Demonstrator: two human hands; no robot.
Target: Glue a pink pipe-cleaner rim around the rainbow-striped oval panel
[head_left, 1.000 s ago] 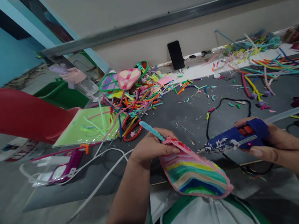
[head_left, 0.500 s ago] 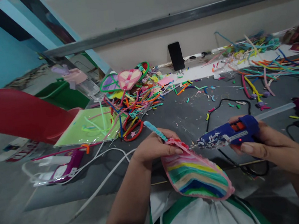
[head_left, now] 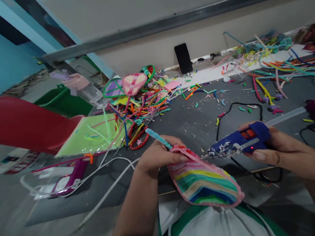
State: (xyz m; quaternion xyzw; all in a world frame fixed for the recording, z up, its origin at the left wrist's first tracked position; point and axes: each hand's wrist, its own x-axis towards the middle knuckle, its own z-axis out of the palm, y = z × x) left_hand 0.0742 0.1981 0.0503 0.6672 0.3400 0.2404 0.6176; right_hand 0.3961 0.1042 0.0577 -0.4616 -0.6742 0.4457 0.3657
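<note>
My left hand is closed on the upper left end of a striped pipe-cleaner piece, with bands of yellow, green, beige and blue inside a fuzzy pink border. A light blue pipe cleaner sticks up from between the fingers. In my right hand is a blue glue gun, its barrel crusted with white flecks and a small red light lit. The nozzle points left, close against the pink border; whether it touches I cannot tell. A clear glue stick juts from the gun's back.
Red-handled scissors lie beside a heap of pipe-cleaner scraps. A phone leans on the wall. The gun's black cord loops over the grey table. A purple power strip and white cables lie left, near a red chair.
The view has shifted slightly, so things sit a little further left. Both hands keep their holds, and the nozzle stays by the pink border.
</note>
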